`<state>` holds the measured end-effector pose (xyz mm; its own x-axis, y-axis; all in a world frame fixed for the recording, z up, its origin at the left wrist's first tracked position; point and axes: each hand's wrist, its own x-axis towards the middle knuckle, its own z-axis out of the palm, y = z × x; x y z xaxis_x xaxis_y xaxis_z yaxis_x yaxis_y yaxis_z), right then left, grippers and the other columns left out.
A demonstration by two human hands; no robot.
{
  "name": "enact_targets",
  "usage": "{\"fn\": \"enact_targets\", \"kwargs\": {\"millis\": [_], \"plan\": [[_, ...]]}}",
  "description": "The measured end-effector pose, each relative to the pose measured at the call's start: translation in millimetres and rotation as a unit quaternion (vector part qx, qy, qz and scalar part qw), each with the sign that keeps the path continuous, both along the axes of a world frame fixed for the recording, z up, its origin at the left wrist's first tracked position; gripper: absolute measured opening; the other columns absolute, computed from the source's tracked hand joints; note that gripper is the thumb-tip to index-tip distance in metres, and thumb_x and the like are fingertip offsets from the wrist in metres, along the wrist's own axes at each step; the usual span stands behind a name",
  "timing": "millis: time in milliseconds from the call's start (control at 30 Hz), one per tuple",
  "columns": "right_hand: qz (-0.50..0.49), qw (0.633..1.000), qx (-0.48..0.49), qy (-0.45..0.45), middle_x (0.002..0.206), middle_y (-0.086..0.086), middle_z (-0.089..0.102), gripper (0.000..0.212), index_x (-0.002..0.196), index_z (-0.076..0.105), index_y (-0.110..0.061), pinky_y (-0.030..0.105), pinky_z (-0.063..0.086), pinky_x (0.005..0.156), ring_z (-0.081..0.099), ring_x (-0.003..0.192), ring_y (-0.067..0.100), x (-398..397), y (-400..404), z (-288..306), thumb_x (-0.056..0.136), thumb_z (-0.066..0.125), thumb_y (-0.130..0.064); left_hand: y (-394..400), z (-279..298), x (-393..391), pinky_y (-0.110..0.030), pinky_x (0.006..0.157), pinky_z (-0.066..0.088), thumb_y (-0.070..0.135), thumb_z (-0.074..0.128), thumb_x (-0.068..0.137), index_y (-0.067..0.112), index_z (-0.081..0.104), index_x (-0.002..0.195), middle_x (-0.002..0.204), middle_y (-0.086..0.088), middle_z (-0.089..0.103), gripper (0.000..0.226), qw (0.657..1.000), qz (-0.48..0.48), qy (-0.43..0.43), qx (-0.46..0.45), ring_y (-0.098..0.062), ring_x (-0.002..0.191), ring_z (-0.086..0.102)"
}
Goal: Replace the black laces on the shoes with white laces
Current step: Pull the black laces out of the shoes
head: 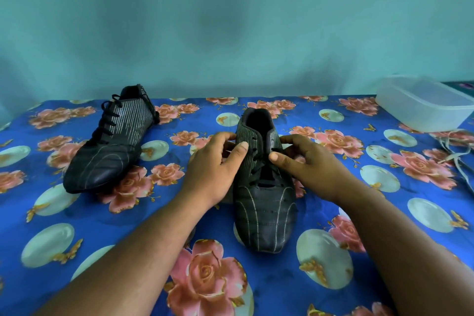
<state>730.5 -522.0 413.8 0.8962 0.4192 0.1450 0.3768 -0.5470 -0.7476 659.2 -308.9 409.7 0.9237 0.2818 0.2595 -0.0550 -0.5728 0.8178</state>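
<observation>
teal wall behind, and a desk draped in a blue cloth with pink roses carries everything. the near shoe stands upright in the middle, toe toward the person, its black lace loosened at the top eyelets but threaded lower down. the left hand has its grip curled around the shoe's left flank near the collar, thumb laid on the upper; the right hand holds the right side, thumb and fingers closed at the lace by the upper eyelets, though whether it truly pinches the cord or only the shoe's edge is hard to say. the second shoe lies tilted well off to the left, fully laced in black. the white laces lie in a loose heap at the far right edge, just in front of a clear plastic tub. from here the trouble i'd expect is in the pulling: tug one crossing hard and the lace may cinch the lower rows tight instead of sliding free, or the light shoe may tip if the left hand eases off. a frayed tip could also snag in an eyelet. and those white laces sit close to the desk's edge, so a sweeping right arm could drag them off.
</observation>
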Motion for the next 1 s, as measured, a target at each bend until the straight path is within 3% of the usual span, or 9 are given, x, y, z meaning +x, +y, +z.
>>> {"fn": "enact_targets", "kwargs": {"millis": [100, 267, 400, 500, 567, 667, 900, 1000], "plan": [[-0.002, 1.000, 0.015, 0.000, 0.104, -0.014, 0.073, 0.068, 0.122, 0.060, -0.039, 0.041, 0.052, 0.094, 0.068, 0.097, 0.008, -2.5, 3.2, -0.5, 0.073, 0.057, -0.086, 0.1, 0.2, 0.0, -0.038, 0.097, 0.053, 0.059, 0.057, 0.095, 0.025, 0.062, 0.130, 0.109, 0.014, 0.068, 0.049, 1.000, -0.016, -0.011, -0.020, 0.006, 0.099, 0.063], [-0.013, 0.999, 0.024, -0.017, 0.103, -0.024, 0.068, 0.050, 0.116, 0.052, -0.049, 0.021, 0.047, 0.081, 0.062, 0.095, -0.008, -5.2, 9.2, 2.3, 0.073, 0.052, -0.076, -1.7, -2.4, 0.7, -0.037, 0.098, 0.054, 0.065, 0.050, 0.087, 0.036, 0.058, 0.136, 0.120, 0.013, 0.069, 0.058, 0.999, -0.050, -0.008, -0.012, 0.002, 0.102, 0.066], [-0.009, 1.000, 0.021, -0.007, 0.104, -0.021, 0.072, 0.063, 0.123, 0.062, -0.041, 0.029, 0.052, 0.084, 0.068, 0.087, -0.003, -1.8, 6.7, 0.0, 0.075, 0.050, -0.080, 2.3, -9.2, 4.9, -0.046, 0.103, 0.050, 0.076, 0.045, 0.085, 0.045, 0.052, 0.137, 0.124, 0.017, 0.067, 0.060, 0.998, -0.061, 0.005, 0.002, -0.013, 0.122, 0.059], [-0.026, 0.998, -0.003, -0.050, 0.110, -0.023, 0.068, 0.069, 0.126, 0.063, -0.043, 0.042, 0.049, 0.099, 0.063, 0.106, 0.003, 2.5, 3.3, -2.6, 0.075, 0.053, -0.089, 4.0, -11.2, 6.8, -0.047, 0.108, 0.047, 0.080, 0.045, 0.084, 0.045, 0.045, 0.146, 0.133, 0.015, 0.063, 0.071, 0.998, -0.066, 0.014, -0.009, -0.014, 0.131, 0.054], [-0.039, 0.996, 0.003, -0.080, 0.116, -0.019, 0.062, 0.075, 0.125, 0.063, -0.041, 0.033, 0.045, 0.099, 0.057, 0.112, 0.006, 2.0, 0.5, 1.2, 0.068, 0.060, -0.089, 2.5, -8.3, 4.3, -0.045, 0.117, 0.038, 0.074, 0.052, 0.088, 0.039, 0.031, 0.156, 0.151, 0.009, 0.049, 0.080, 0.997, -0.072, 0.020, -0.020, -0.011, 0.141, 0.043], [-0.020, 0.987, 0.054, -0.149, 0.105, -0.021, 0.063, 0.046, 0.103, 0.069, -0.045, 0.012, 0.038, 0.088, 0.054, 0.105, 0.003, -3.7, 0.8, 9.5, 0.066, 0.069, -0.071, -2.0, -5.0, -0.8, -0.042, 0.127, 0.019, 0.071, 0.057, 0.085, 0.038, 0.018, 0.161, 0.169, 0.015, 0.014, 0.091, 0.991, -0.131, 0.003, -0.010, 0.000, 0.154, 0.012], [0.020, 0.970, 0.074, -0.231, 0.081, -0.017, 0.070, 0.009, 0.087, 0.080, -0.035, 0.021, 0.041, 0.085, 0.057, 0.090, 0.002, -2.1, 6.1, 4.9, 0.080, 0.084, -0.037, -4.7, -9.5, 0.9, -0.037, 0.129, 0.006, 0.074, 0.054, 0.079, 0.044, 0.006, 0.158, 0.166, 0.028, -0.005, 0.098, 0.982, -0.187, 0.022, 0.007, 0.013, 0.149, -0.008], [0.029, 0.973, 0.064, -0.221, 0.071, -0.014, 0.066, 0.008, 0.084, 0.079, -0.033, 0.029, 0.044, 0.082, 0.058, 0.083, 0.008, -3.7, 6.9, 4.7, 0.083, 0.084, -0.028, -3.7, -10.8, 1.1, -0.036, 0.129, 0.005, 0.074, 0.053, 0.079, 0.043, 0.006, 0.159, 0.166, 0.028, -0.005, 0.098, 0.982, -0.184, 0.025, 0.010, 0.014, 0.149, -0.008]]}}
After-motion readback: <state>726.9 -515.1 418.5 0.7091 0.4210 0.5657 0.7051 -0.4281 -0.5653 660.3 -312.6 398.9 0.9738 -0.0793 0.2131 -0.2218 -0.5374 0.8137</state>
